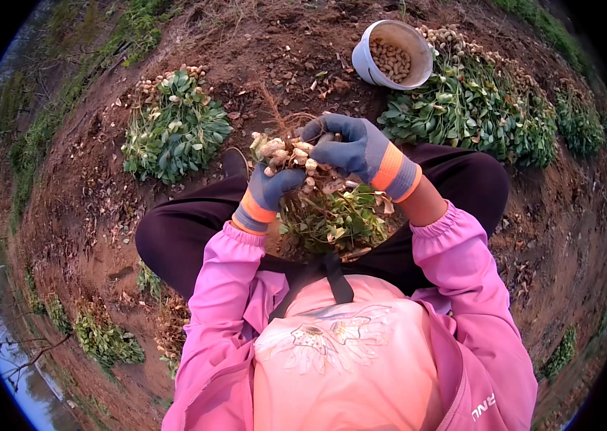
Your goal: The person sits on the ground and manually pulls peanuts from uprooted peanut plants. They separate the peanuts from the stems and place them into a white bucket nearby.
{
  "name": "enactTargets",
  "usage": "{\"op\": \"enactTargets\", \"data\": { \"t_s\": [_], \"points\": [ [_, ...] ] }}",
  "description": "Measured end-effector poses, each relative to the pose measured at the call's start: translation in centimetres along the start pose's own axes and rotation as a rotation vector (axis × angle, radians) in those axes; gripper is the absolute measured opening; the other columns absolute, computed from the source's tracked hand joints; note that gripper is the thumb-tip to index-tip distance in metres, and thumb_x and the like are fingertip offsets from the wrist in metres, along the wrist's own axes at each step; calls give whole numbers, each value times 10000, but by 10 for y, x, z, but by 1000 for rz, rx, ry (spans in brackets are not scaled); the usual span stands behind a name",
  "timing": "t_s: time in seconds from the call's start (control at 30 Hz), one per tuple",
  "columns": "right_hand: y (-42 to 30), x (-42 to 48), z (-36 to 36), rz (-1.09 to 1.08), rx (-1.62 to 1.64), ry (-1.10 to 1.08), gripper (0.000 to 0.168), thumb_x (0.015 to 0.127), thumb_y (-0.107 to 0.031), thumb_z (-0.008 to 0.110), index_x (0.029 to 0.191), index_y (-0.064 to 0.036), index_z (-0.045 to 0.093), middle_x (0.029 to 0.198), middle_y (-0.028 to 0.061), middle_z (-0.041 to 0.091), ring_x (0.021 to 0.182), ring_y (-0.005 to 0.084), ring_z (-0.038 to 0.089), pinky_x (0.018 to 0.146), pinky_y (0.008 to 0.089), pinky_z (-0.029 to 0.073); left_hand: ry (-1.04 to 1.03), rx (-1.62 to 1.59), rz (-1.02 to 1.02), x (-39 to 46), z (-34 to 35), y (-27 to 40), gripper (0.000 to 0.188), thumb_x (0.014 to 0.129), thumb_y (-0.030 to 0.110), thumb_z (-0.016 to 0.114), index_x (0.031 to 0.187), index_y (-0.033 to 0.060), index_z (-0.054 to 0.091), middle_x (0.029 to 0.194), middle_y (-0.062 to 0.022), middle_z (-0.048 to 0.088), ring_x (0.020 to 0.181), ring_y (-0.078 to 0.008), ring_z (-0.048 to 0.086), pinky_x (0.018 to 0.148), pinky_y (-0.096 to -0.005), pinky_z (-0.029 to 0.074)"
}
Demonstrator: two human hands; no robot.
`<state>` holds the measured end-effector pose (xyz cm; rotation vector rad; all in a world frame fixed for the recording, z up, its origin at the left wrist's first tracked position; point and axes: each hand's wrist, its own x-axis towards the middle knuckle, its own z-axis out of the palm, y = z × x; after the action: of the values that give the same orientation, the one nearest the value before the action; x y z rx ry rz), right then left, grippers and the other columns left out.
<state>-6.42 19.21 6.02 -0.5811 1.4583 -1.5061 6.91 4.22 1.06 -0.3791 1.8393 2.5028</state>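
Observation:
Between my bent knees I hold a peanut plant [336,218], its roots and pods up and its leaves hanging down. My left hand [274,188], in a blue-grey glove with an orange cuff, is closed around the plant just under the pod cluster [282,152]. My right hand [344,148], gloved alike, has its fingers curled at the pods and roots on the right side of the cluster; what lies between its fingertips is partly hidden. A white plastic bucket [363,59], tilted towards me, holds shelled-off whole peanut pods [389,60] beyond my right hand.
A pile of peanut plants [177,126] lies at the front left. A larger pile [465,102] lies beside the bucket at the right, with more bundles [578,121] farther right. Other plants [104,336] lie at the lower left. Reddish soil [249,59] with dry leaves surrounds me.

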Motion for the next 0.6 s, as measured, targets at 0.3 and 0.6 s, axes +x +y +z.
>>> {"op": "enactTargets", "data": {
  "t_s": [0.3,0.6],
  "points": [
    [28,7,3,-254,-438,55,257,743,-161,707,931,-14,610,842,45,542,742,97,526,664,247,447,4,144,13,1,3,-4,368,708,35,577,1073,2,555,990,-61,603,901,-161,583,805,-285,476],
    [16,4,-7,-99,-498,-45,262,733,-190,699,903,-14,606,731,87,565,665,137,522,605,296,440,14,298,-50,8,12,-3,309,721,42,622,1028,25,592,951,-20,618,895,-123,574,781,-268,468]
  ]
}}
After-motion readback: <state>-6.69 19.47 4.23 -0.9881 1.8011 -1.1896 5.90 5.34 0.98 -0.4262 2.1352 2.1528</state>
